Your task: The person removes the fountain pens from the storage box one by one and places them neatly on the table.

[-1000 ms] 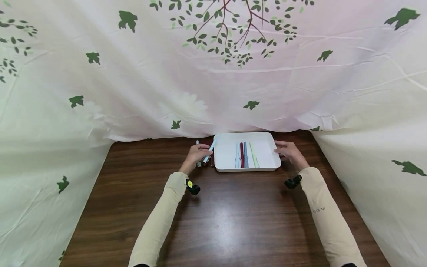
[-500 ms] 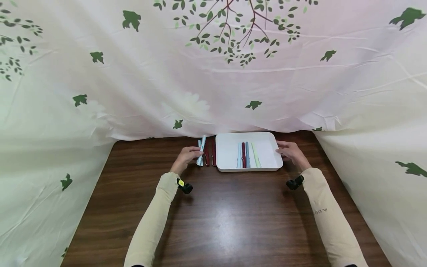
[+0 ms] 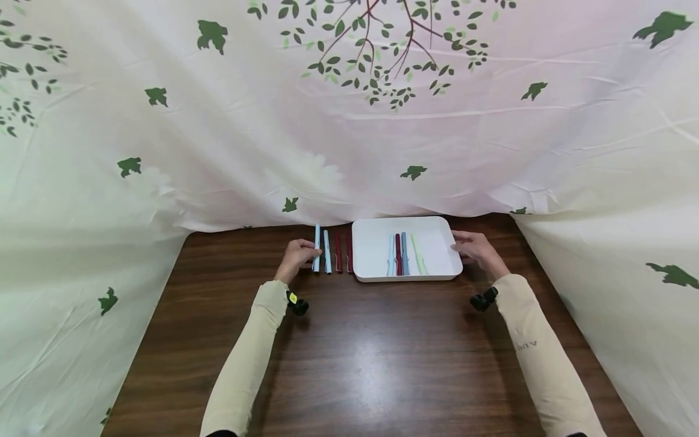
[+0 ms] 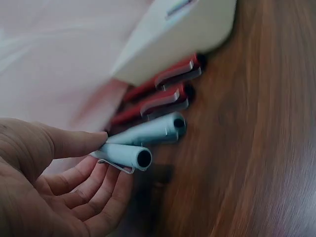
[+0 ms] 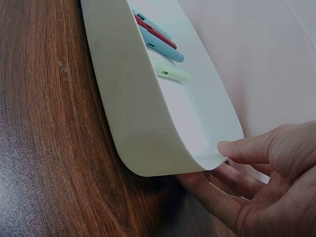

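Note:
My left hand (image 3: 297, 256) pinches a light blue pen (image 3: 317, 247) between thumb and fingers; in the left wrist view the pen (image 4: 129, 156) has its clip toward the fingers. Just right of it lies another light blue pen (image 3: 327, 252), then two dark red pens (image 3: 338, 252) beside the white tray (image 3: 368, 250). My right hand (image 3: 476, 250) grips the tray's right end, thumb on the rim and fingers beneath in the right wrist view. Inside the tray lie a light blue pen (image 3: 391, 255), a red pen (image 3: 398, 255), a blue pen (image 3: 405, 254) and a pale green pen (image 3: 419, 254).
A brown wooden table (image 3: 360, 352) lies under everything. Behind and at both sides hangs a pale cloth (image 3: 349, 139) with leaf prints, meeting the table close behind the tray and pens.
My left hand has carried its light blue pen leftward from the tray's left edge, past the other pens, and the pen stands straighter now. My right hand keeps its grip on the tray.

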Demonstrator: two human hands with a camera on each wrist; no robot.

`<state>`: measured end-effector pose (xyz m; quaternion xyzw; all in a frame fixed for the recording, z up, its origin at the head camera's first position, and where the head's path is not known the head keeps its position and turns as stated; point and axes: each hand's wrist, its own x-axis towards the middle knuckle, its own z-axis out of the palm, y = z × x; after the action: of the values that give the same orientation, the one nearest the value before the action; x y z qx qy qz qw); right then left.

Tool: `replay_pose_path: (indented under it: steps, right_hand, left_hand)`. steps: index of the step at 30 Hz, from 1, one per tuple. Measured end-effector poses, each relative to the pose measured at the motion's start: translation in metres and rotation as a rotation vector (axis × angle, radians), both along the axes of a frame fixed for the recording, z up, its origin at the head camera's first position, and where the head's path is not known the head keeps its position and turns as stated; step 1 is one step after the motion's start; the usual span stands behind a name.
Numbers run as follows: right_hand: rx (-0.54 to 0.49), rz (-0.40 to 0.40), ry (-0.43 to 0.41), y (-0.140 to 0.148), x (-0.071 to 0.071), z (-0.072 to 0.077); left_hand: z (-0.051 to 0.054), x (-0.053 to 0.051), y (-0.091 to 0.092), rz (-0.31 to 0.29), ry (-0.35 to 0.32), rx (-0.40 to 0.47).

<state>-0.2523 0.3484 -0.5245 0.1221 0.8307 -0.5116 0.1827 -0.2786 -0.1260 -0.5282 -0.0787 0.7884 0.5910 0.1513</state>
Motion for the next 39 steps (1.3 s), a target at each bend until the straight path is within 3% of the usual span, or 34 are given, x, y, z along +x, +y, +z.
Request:
replay_pose_path:
  steps: [5, 14, 26, 35, 39]
  right_hand:
    - [0.006, 0.000, -0.005, -0.001, -0.001, -0.001]
    - [0.016, -0.020, -0.030, -0.002, -0.002, 0.000]
    - [0.020, 0.014, 0.011, -0.001, 0.001, -0.006]
    - [0.012, 0.011, 0.011, -0.002, 0.001, -0.003]
    - [0.010, 0.006, 0.001, -0.002, 0.001, -0.003]
  left_hand:
    - [-0.012, -0.003, -0.003, 0.059, -0.013, -0.101]
    - [-0.016, 0.000, 0.009, 0.045, 0.016, -0.231]
    - [-0.015, -0.001, 0.004, 0.037, -0.090, -0.060]
    - [-0.019, -0.001, 0.001, 0.011, -0.067, -0.049]
    - [-0.017, -0.001, 0.001, 0.003, -0.088, -0.029]
